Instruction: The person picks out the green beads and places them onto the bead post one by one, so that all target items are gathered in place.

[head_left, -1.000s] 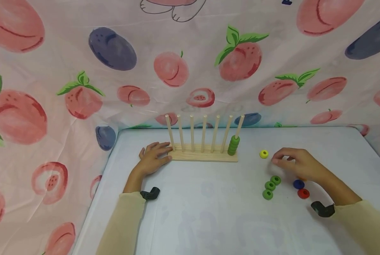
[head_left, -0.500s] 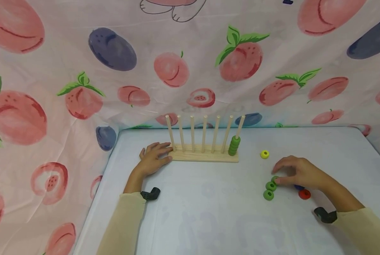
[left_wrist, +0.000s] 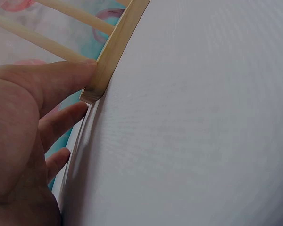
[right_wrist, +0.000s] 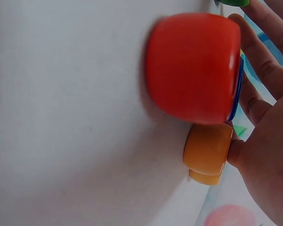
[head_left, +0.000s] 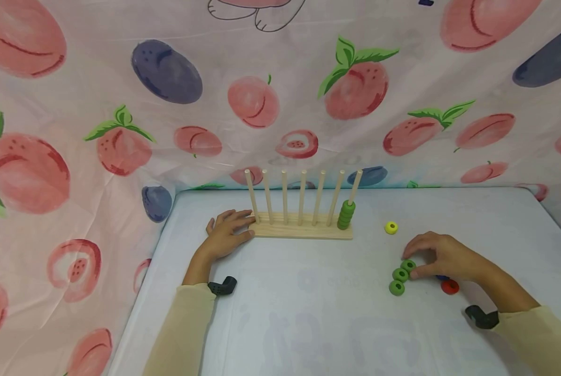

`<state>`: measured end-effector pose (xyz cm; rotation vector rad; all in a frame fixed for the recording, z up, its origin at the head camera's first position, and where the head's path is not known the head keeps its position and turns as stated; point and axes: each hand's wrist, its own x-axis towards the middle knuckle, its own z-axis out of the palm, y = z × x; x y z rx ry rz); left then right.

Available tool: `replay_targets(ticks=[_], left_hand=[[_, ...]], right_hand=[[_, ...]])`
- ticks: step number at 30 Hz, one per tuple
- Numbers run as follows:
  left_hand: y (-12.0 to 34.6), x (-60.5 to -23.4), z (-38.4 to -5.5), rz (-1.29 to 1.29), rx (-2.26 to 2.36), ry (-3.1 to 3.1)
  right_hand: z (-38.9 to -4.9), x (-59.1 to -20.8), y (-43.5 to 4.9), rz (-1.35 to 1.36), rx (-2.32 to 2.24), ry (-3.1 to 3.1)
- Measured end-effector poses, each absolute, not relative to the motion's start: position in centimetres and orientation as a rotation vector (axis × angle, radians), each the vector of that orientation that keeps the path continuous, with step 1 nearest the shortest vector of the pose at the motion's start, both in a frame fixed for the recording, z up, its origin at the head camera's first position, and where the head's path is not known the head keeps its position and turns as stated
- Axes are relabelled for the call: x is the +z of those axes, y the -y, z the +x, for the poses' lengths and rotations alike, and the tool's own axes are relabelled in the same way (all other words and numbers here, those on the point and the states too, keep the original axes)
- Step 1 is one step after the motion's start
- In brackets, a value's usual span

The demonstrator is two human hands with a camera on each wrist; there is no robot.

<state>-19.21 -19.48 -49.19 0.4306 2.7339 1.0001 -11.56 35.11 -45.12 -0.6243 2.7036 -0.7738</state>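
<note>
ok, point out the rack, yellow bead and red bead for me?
rack (head_left: 301,231): head view, on the bare wood of its base, about midway along.
yellow bead (head_left: 390,228): head view, on its body beside the hole.
red bead (right_wrist: 193,68): right wrist view, middle of its rounded side.

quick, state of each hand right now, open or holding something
Left hand: holding the left end of the wooden rack between thumb and fingers.
Right hand: closed round the farthest loose green bead; how firmly can't be told.
</note>
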Motion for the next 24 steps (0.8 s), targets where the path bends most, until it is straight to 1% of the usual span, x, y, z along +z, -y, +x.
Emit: replay_targets(ticks=[17, 24], left_hand=[[19.4, -49.1, -19.1, 0.434, 1.011, -2.734], [19.5, -49.1, -19.2, 0.428, 1.004, -2.736]], right_hand=[[-11.8, -44.8, -35.1, -0.628, -0.743, -2.721], [-12.2, -43.8, -34.7, -0.581, -0.769, -2.713]])
